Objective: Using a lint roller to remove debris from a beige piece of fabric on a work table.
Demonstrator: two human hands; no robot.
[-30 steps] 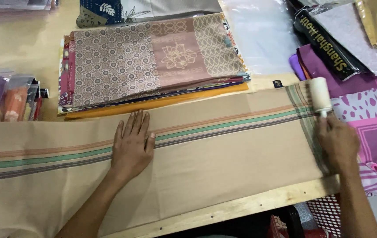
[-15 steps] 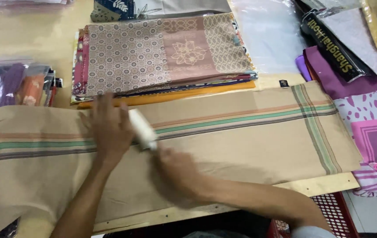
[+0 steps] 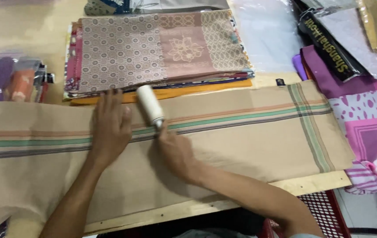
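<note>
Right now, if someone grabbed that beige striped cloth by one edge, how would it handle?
Probably floppy: the beige striped cloth lies flat and thin over the wooden board, following its surface. Likely light, and apt to slide or bunch when pushed, since the left hand is pressed flat on it while the right hand works the white lint roller across it.

Both forearms are bare from wrist to elbow, with no watch, bracelet or ring showing on the left hand [image 3: 110, 128] or the right hand [image 3: 176, 152]. Nails are short and plain. At the bottom edge, a sliver of pale, light blue-grey clothing shows near the right elbow.
</note>
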